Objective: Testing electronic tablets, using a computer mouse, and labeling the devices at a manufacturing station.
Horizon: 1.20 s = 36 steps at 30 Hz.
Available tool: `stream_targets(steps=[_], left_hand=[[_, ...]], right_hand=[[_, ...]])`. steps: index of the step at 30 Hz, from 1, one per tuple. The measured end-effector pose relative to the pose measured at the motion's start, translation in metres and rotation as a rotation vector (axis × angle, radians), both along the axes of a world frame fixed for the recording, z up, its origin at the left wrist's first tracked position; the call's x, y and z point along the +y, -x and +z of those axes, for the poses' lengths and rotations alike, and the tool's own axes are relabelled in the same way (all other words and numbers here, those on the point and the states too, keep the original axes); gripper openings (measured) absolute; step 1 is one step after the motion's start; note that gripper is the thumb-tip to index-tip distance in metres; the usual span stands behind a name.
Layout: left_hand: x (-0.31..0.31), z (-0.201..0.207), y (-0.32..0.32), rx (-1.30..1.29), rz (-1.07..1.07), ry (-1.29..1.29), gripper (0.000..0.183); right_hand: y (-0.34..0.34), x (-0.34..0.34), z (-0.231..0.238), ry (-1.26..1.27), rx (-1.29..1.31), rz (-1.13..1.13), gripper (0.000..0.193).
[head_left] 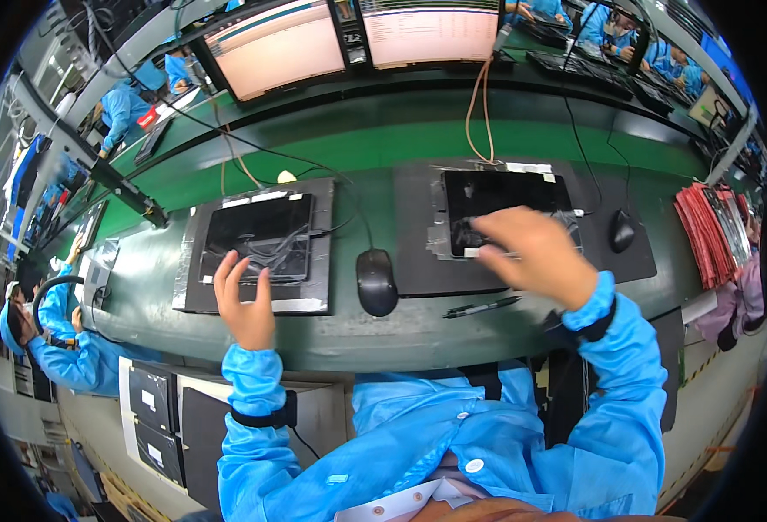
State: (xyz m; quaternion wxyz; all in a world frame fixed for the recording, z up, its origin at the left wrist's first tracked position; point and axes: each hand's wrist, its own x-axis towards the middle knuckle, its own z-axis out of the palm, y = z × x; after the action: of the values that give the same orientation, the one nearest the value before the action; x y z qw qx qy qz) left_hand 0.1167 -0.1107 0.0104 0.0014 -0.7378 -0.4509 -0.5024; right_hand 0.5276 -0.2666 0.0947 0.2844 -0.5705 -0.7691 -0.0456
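Two black tablets lie on the bench, the left tablet [261,228] on a dark taped pad [321,300] and the right tablet [505,193] on another dark pad [418,226]. My left hand [248,309] is at the near edge of the left tablet, fingers spread and holding nothing. Whether its fingertips touch the glass I cannot tell. Over the near right part of the right tablet hovers my right hand [535,252], slightly blurred, its thumb apart from the fingers and nothing seen between them. Each tablet has a cable plugged in at its right side.
Between the pads sits a black mouse [376,283]; another mouse [622,230] is at the right. A pen [482,307] lies near the front edge. Two monitors [274,48] stand behind. Red folders [705,235] are at far right; a co-worker [83,357] sits at far left.
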Motion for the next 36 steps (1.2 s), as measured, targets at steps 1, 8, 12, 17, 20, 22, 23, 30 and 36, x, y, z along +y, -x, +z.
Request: stream_targets(steps=[1,8,12,17,20,22,23,30,36], left_hand=[[-0.011,0.003,-0.022,-0.083,-0.067,-0.132,0.039],[-0.091,0.033,-0.167,0.026,-0.807,0.167,0.029],[-0.12,0.037,-0.24,0.2,-0.974,0.283,0.025],[-0.117,0.037,-0.286,0.375,-0.952,0.126,0.026],[-0.112,0.034,-0.298,0.509,-0.91,0.089,0.034],[-0.11,0.032,-0.302,0.606,-0.809,0.081,0.051],[-0.109,0.031,-0.304,0.589,-0.8,0.072,0.051],[-0.099,0.019,-0.318,0.599,-0.565,0.151,0.091],[-0.085,0.017,-0.32,0.52,-0.565,0.02,0.078]], right_hand=[[-0.029,-0.011,0.001,-0.026,-0.068,-0.106,0.031],[-0.177,-0.064,-0.03,0.094,-0.163,-0.433,0.029],[-0.204,-0.062,-0.053,0.105,-0.13,-0.316,0.031],[-0.21,-0.049,-0.055,0.083,-0.044,-0.213,0.027],[-0.211,-0.041,-0.053,0.136,-0.033,-0.218,0.022],[-0.212,-0.037,-0.048,0.099,-0.021,-0.169,0.015],[-0.213,-0.036,-0.043,0.134,-0.057,-0.144,0.014],[-0.202,-0.041,0.021,0.412,-0.001,-0.179,0.018],[-0.169,-0.043,0.065,0.442,-0.015,-0.179,0.022]])
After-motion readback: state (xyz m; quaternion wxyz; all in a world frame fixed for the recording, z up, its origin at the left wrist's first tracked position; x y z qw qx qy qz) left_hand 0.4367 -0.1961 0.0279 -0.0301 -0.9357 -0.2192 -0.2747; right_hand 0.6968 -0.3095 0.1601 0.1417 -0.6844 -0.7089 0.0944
